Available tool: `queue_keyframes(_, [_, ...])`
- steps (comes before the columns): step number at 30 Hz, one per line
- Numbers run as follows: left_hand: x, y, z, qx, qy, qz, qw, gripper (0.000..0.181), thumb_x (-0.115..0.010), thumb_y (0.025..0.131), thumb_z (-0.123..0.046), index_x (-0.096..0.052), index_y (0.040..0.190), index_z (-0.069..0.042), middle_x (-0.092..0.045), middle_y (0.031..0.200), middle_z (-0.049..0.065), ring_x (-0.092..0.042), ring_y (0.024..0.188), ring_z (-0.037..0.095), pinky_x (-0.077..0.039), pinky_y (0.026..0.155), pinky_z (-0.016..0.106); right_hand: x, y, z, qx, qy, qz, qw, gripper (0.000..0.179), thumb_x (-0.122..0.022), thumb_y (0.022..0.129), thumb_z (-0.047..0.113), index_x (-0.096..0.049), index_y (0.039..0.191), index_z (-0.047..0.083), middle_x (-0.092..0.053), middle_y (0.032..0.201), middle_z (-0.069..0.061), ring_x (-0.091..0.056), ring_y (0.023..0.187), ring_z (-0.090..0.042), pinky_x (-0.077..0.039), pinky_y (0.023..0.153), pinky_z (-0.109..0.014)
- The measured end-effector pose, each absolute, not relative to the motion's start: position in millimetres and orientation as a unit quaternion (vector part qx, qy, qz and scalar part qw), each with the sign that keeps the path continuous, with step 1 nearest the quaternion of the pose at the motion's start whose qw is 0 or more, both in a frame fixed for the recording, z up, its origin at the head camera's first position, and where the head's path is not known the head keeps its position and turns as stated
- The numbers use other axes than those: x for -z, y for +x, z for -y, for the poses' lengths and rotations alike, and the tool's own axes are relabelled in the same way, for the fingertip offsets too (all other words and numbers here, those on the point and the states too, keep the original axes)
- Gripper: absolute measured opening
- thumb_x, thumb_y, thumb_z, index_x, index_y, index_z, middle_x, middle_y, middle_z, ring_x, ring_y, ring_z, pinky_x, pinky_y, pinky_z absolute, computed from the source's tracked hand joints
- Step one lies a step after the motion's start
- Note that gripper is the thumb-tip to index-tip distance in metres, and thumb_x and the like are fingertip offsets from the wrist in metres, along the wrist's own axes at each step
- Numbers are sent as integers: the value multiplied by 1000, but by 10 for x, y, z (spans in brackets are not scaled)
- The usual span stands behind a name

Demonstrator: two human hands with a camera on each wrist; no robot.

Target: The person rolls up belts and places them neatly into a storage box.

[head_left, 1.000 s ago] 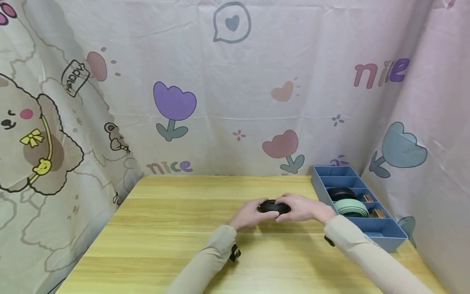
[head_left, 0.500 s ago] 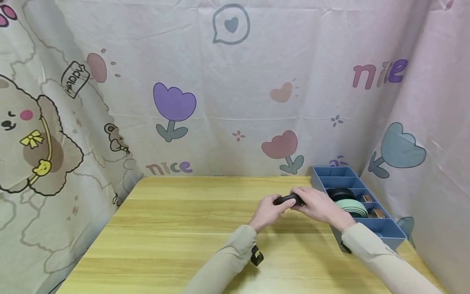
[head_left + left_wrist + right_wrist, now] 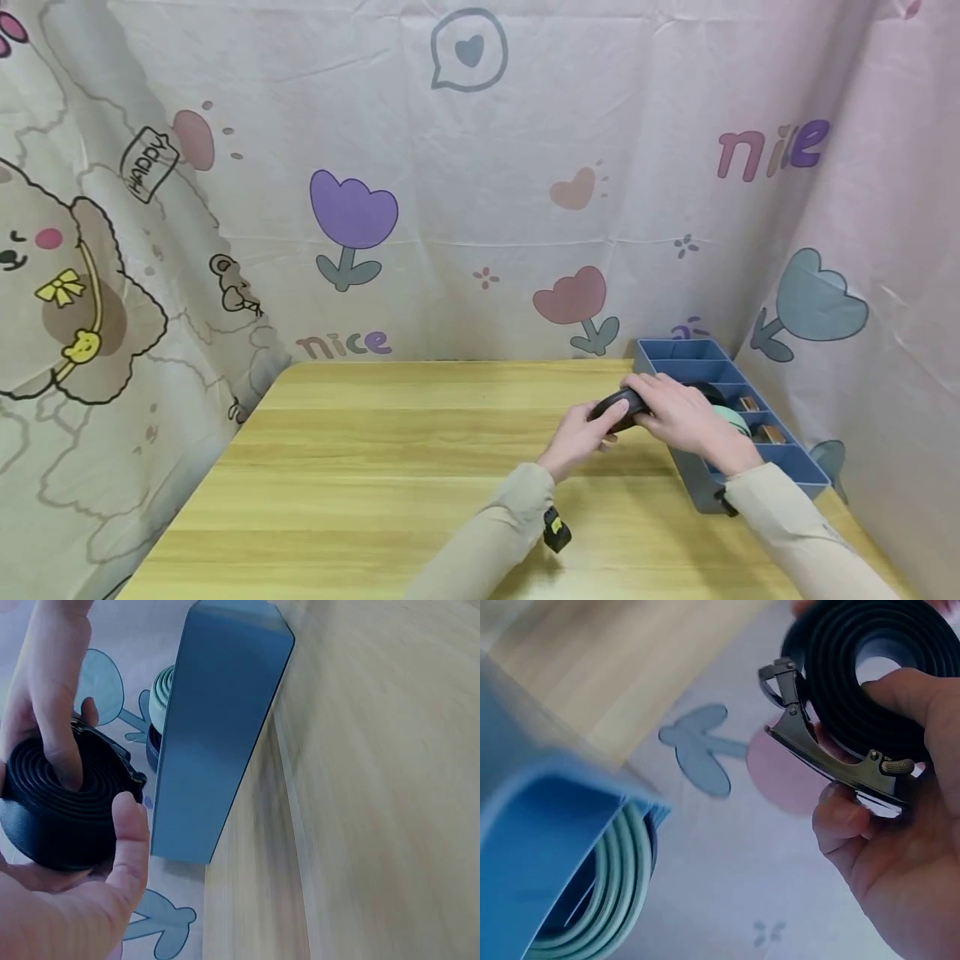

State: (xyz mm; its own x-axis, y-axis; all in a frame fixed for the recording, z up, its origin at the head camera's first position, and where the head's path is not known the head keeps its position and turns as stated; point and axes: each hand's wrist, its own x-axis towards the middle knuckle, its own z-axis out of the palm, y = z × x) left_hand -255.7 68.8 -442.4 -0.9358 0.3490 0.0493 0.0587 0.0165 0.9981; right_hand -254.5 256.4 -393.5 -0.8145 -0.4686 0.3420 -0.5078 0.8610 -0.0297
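Observation:
Both hands hold a rolled-up black belt point(image 3: 617, 410) in the air, just left of the blue divided box point(image 3: 692, 483). Its metal buckle point(image 3: 832, 759) shows on the outside of the coil in the right wrist view. My left hand point(image 3: 576, 439) grips one side, its thumb against the coil's outer turn. From the other side my right hand point(image 3: 681, 419) pinches the roll, one digit in the hole at the coil's centre and another at the buckle. In the head view the roll is tilted and partly covered by the fingers.
In the box lie a rolled green belt point(image 3: 632, 900), another black coil point(image 3: 707, 392) partly hidden by my right hand, and small brown items point(image 3: 770, 434). The box stands at the wooden table's point(image 3: 375, 450) right side. A printed curtain point(image 3: 480, 167) hangs behind.
Both hands have carried the rolled belt to the right, up to the box's left side. The roll has turned from lying flat to tilted.

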Motion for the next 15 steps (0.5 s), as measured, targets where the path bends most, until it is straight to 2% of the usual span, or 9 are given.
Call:
queue_keyframes(3, [4416,-2516,-741,-658,175,-725,108,48,-56,96,-49,-63,124,-11,-71,103,6,-69,86,20,-57,72,40,3855,-2508,-2718,-72,232,958,150,34,-71,85,17,-57,116,21,-63,95,0,-52,80,-17,-39,58,-32])
queue_keyframes(6, [4432,-2460,-806,-606,215,-759,107,48,-53,98,-46,-56,137,-18,-70,111,2,-67,90,13,-56,73,31,3762,-2453,-2916,-75,217,961,153,38,-72,81,15,-58,116,20,-65,98,-4,-56,84,-20,-43,61,-37])
queue_keyframes(8, [4454,-2418,-858,-553,256,-787,98,50,-51,99,-45,-50,144,-21,-67,122,1,-66,97,10,-54,77,25,3695,-2412,-3046,-72,213,962,156,39,-74,80,15,-59,115,20,-66,99,-6,-57,84,-21,-44,62,-38])
queue_keyframes(12, [4488,-2323,-1001,-425,332,-839,70,57,-46,100,-48,-42,149,-18,-52,145,-4,-61,114,4,-47,91,17,3582,-2315,-3289,-73,184,970,143,38,-74,79,16,-59,114,19,-66,97,-6,-55,80,-20,-42,60,-35])
queue_keyframes(15, [4510,-2259,-1098,-343,368,-863,52,59,-44,101,-48,-39,151,-17,-45,150,-8,-58,119,2,-41,100,15,3538,-2241,-3463,-71,161,976,130,38,-74,79,18,-60,114,17,-65,97,-7,-54,78,-20,-40,60,-34])
